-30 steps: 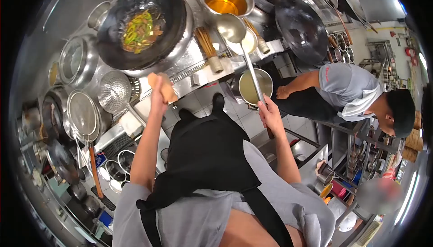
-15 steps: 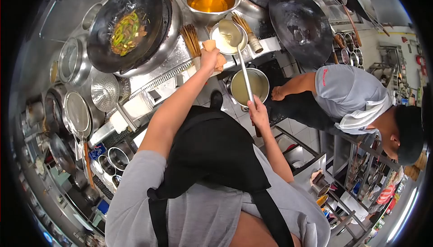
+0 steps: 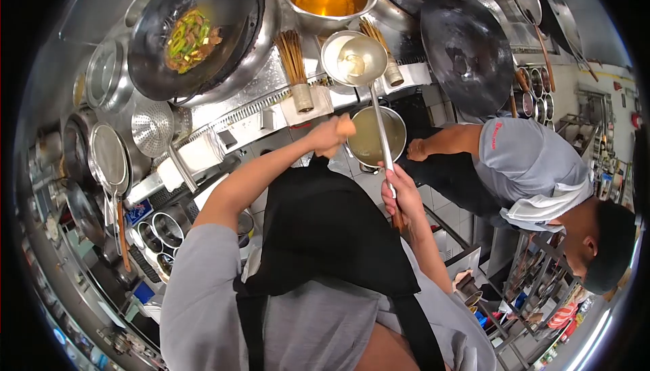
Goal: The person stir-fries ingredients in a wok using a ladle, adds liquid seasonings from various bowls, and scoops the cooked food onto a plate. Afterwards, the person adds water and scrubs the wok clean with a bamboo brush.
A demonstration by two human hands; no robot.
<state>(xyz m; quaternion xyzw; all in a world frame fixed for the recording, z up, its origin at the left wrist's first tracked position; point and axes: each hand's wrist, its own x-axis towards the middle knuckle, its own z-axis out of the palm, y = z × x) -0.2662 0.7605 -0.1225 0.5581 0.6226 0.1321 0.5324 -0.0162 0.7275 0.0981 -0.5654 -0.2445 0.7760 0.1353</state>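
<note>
The ladle (image 3: 365,61), judged stiff and bowl-heavy, is being gripped properly by its handle (image 3: 380,128) in right fingers (image 3: 391,189), tan cloth (image 3: 346,126) in left fingers (image 3: 328,151).

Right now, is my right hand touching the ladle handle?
Touching. The head view shows your right hand with its fingers curled around the lower part of the ladle handle.
</note>
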